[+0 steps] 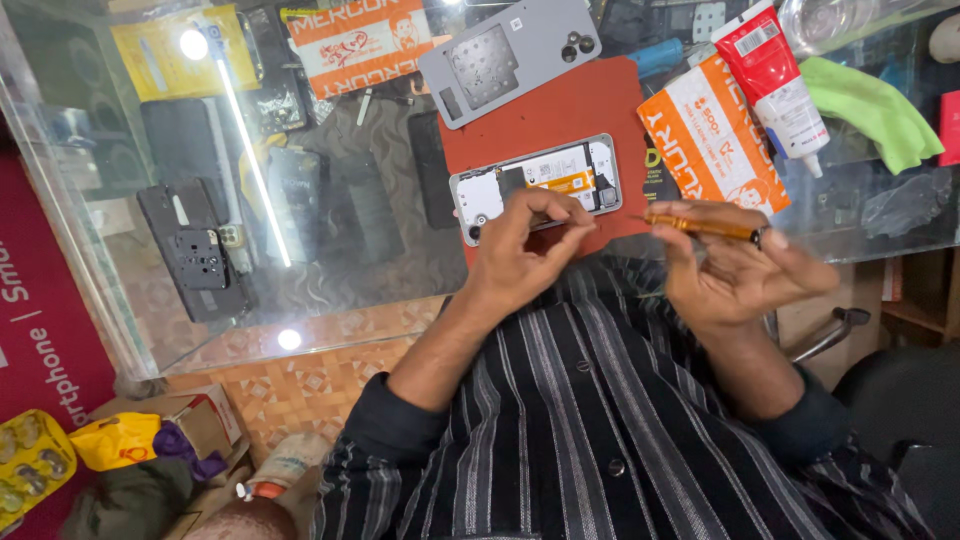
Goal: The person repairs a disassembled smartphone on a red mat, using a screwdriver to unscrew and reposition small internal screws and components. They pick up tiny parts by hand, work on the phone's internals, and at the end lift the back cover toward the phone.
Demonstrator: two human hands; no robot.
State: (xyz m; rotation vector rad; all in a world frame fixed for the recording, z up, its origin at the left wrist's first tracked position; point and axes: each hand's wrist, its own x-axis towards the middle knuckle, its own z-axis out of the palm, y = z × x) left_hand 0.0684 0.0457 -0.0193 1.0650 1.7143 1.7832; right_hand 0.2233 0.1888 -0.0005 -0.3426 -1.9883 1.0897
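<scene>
Nearest the camera is the person's striped shirt (600, 430), dark with pale lines, with both forearms reaching up from it toward a glass counter (330, 280). The left hand (525, 250) hovers at the near edge of an opened phone (537, 186); its fingers are curled together with the tips pinched, though what they pinch is too small to tell. The right hand (735, 270) is just beside it, to the right, holding a slim orange screwdriver (700, 226) level between thumb and fingertips, the other fingers loosely bent beneath, the tip pointing toward the left hand. The opened phone lies face down with its back off, showing the inner parts, on a red-brown mat (550, 110) on the counter, touching nothing but the mat. Farther on, at the far edge of the mat, lies the grey back cover (510, 60), tilted. To the right of the mat sit an orange and white packet (710, 135) and a red and white glue tube (780, 85) with its nozzle pointing down-right, then a green cloth (875, 110). Under the glass to the left, several dark phones (200, 260) rest on a lower shelf.
</scene>
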